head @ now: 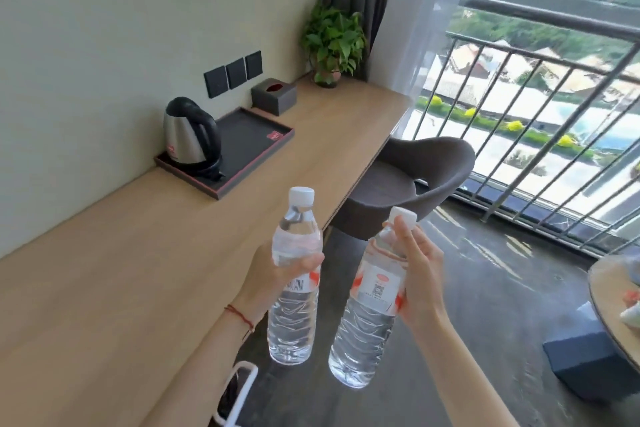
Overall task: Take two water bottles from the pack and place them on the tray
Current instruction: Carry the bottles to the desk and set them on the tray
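Currently, head view: both bottles are out of the pack and being carried, so placing is pending. The left hand [273, 274] is gripping the left bottle [294, 274] around its shoulder; the right hand [420, 274] is wrapping the right bottle [369, 302] at neck and label. Both are hanging off the desk [104, 288] edge, well apart from the tray [256, 163]. Left bottle's long axis is running near upright, cap up; the right is tilting, cap rightward. Next move, judged: reaching forward-left to the bare tray area beside the kettle [188, 135].
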Demonstrator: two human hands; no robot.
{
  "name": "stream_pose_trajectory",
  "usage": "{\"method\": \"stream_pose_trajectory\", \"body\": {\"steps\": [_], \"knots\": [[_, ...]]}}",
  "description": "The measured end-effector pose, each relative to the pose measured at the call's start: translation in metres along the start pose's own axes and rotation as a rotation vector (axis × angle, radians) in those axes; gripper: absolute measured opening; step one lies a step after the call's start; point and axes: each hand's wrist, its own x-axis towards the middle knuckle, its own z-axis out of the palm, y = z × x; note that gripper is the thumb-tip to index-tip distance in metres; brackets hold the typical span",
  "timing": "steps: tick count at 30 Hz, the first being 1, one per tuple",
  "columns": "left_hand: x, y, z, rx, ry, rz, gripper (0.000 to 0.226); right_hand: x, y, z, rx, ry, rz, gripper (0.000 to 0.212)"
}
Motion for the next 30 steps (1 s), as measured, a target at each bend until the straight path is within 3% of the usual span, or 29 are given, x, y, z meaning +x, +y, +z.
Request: {"method": "stream_pose_trajectory", "body": {"steps": [3,12,16,21,25,30], "knots": [[0.036,0.003,0.019,-0.012,0.088,-0.02,0.041,0.056,-0.007,-0.01,-0.006,-0.078,-0.011,0.018],[0.163,-0.005,0.035,-0.078,0.353,-0.117,0.02,0.227,-0.001,0.009,0.081,-0.374,-0.033,0.026],[0.216,-0.005,0.026,-0.102,0.419,-0.131,0.029,0.289,0.0,0.036,0.052,-0.472,-0.086,0.037],[0.276,-0.001,0.021,-0.092,0.518,-0.128,0.033,0.363,-0.003,0.072,0.089,-0.576,-0.031,0.024],[0.313,-0.008,0.018,-0.1,0.622,-0.144,0.039,0.418,0.007,0.103,0.062,-0.772,0.014,0.022],[0.354,-0.018,0.021,-0.104,0.771,-0.206,0.041,0.482,0.024,0.139,-0.077,-1.003,-0.024,0.036]]}}
